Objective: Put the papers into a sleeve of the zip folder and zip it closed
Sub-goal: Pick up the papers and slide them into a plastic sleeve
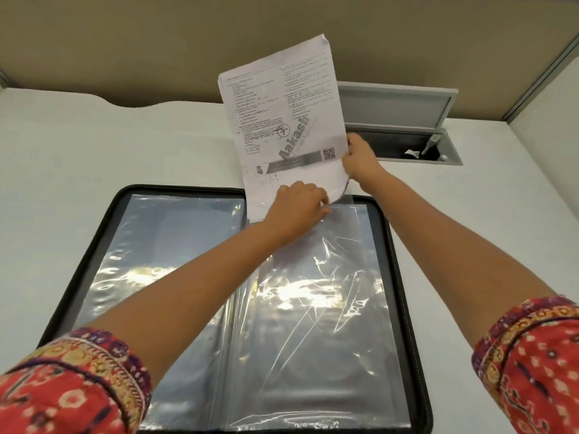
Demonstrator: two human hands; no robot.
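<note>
papers (282, 120) bottom edge at sleeve (313, 292) mouth.

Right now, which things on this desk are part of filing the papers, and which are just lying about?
In the job:
papers, gripped by the right hand
clear sleeve, its top edge held by the left hand
open zip folder

Lying about:
open cable hatch in the desk
partition wall
</note>
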